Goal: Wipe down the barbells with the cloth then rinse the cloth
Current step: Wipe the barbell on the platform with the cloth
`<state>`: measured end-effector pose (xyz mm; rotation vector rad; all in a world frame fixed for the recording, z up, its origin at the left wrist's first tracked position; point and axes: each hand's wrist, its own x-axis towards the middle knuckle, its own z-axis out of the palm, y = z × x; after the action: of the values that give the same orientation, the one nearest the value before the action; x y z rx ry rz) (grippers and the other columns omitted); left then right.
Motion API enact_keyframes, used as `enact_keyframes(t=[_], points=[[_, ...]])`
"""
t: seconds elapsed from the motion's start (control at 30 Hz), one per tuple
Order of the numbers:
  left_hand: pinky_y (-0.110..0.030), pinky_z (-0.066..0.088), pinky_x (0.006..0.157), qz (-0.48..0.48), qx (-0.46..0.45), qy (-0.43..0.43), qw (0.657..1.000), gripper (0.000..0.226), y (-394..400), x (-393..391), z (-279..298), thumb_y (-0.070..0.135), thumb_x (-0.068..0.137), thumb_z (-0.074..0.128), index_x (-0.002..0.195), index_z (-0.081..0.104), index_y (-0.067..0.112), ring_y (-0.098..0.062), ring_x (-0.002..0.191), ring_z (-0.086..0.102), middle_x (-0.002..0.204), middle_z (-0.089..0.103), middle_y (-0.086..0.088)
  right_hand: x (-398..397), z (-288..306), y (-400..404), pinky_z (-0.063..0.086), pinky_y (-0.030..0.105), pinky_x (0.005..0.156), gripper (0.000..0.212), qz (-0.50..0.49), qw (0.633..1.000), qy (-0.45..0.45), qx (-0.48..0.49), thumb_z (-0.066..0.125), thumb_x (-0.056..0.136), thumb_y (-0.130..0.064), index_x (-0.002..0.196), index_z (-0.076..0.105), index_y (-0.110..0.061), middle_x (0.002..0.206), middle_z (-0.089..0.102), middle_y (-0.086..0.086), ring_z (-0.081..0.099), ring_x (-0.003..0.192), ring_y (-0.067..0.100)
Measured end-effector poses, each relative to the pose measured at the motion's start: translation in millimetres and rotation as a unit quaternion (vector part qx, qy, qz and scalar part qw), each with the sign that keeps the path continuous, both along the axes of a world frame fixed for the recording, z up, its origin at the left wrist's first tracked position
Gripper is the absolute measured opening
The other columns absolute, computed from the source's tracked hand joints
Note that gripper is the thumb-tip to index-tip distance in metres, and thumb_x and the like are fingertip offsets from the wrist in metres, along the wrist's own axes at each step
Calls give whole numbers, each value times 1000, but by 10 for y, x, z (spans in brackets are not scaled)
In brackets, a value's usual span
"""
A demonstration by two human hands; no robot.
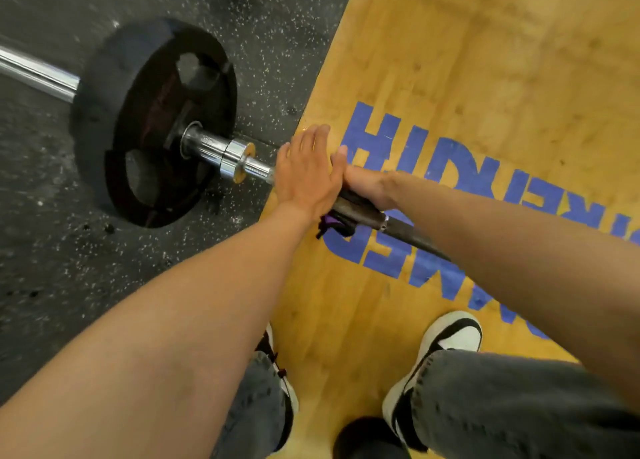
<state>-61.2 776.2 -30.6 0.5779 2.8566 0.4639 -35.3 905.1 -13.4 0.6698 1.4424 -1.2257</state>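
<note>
Black plate and chrome collar close off the bar to the left of both hands; the dark shaft toward the lower right lies bare. Open wood platform beyond; shoes stand near the bar

A black weight plate on a chrome barbell; speckled grey floor, yellow wooden platform lettered in blue.

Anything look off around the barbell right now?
Nothing stands out. The barbell lies on the floor with its black plate seated on the sleeve. Both hands are on the bar; purple cloth peeks out under the left hand.
</note>
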Motion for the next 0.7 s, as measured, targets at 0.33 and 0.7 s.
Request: enact_keyframes(t=[0.33,0.7], points=[[-41,34,110,-6,19,-3,1000,59,-44,70,17,53,103,29,145,47,16,-23,137,46,149,53,-2,454,69,397,54,38,88,94,149,985,-73,34,0,96,-78,88,60,-7,77,61,13,62,69,26],[-38,30,112,-11,33,14,999,57,-25,86,11,52,101,24,135,56,19,-17,133,49,140,59,4,244,212,-97,45,26,97,65,27,989,138,48,6,110,-52,131,57,-18,122,66,0,63,112,15]])
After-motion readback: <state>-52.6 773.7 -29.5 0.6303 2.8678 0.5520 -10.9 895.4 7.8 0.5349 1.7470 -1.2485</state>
